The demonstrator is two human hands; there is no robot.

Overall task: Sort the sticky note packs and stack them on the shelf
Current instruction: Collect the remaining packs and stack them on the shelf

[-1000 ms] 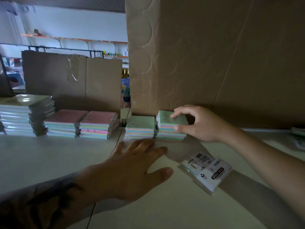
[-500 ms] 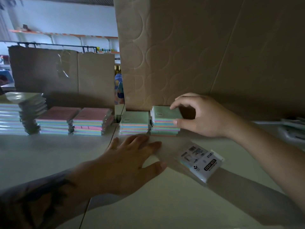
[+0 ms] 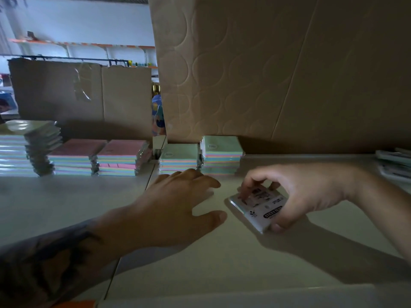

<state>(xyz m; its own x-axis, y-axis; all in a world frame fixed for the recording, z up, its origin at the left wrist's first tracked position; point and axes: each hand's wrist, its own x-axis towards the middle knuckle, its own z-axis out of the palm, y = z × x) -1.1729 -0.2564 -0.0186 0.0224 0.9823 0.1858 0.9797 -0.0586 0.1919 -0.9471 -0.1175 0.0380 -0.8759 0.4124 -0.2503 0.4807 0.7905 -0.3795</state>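
On the pale shelf (image 3: pixel 66 201), two green-topped stacks of sticky note packs stand against the cardboard: a lower stack (image 3: pixel 179 158) and a taller stack (image 3: pixel 221 154) beside it. My right hand (image 3: pixel 298 194) grips a loose sticky note pack (image 3: pixel 259 208) lying label side up on the shelf, fingers on its far edge and thumb at its near edge. My left hand (image 3: pixel 175 205) rests flat on the shelf just in front of the lower stack, fingers spread, holding nothing.
Two pink-topped stacks (image 3: pixel 100 157) and a tall leaning stack (image 3: pixel 26 147) stand at the left. A big cardboard sheet (image 3: pixel 278 74) walls the back; a lower cardboard piece (image 3: pixel 77 94) stands left. More packs (image 3: pixel 394 163) lie at the far right.
My right hand let go of the taller green-topped stack and came down to the loose labelled pack, which it now grips. My left hand stayed flat on the shelf.
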